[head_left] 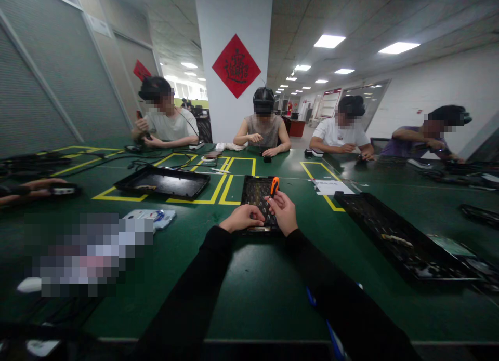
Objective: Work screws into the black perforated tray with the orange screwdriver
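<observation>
In the head view, a black plastic tray (255, 188) with many small pieces in it lies on the green table. My right hand (284, 211) is closed around a screwdriver (275, 186) with an orange and black handle. The tool stands nearly upright over the tray, and its tip is hidden. From the left, my left hand (244, 217) reaches over the near half of the tray, thumb and fingers brought together. Whatever lies between those fingertips is too small to make out.
Left of me lies another black tray (167, 184); a long black tray (405, 236) with loose parts is on the right. A co-worker's hand (42, 184) rests at the far left. Several people sit across the table (249, 283). Cables (93, 163) spread at back left.
</observation>
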Demonstrator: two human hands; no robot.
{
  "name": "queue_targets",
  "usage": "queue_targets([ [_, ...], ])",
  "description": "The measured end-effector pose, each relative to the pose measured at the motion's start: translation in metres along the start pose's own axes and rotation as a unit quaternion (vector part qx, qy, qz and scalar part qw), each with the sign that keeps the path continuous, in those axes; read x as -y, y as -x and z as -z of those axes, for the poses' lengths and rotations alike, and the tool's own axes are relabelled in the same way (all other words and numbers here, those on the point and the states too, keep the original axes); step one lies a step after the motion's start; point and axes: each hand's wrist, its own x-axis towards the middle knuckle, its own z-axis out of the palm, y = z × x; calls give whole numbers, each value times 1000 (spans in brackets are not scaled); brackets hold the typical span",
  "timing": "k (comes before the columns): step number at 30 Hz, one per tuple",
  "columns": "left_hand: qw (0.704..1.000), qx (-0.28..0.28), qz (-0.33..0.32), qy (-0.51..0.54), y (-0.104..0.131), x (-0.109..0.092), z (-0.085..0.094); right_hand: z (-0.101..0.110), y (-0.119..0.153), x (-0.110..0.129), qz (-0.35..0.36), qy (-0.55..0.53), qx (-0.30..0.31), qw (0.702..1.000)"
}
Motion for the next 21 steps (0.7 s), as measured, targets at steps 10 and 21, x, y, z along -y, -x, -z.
queue_targets([
  [10,1000,1,-5,3,-1,1,-1,0,0,-2,6,26,-10,1000],
  [21,1000,-7,6,-13,0,-1,-1,1,0,0,-15,2,6,1000],
])
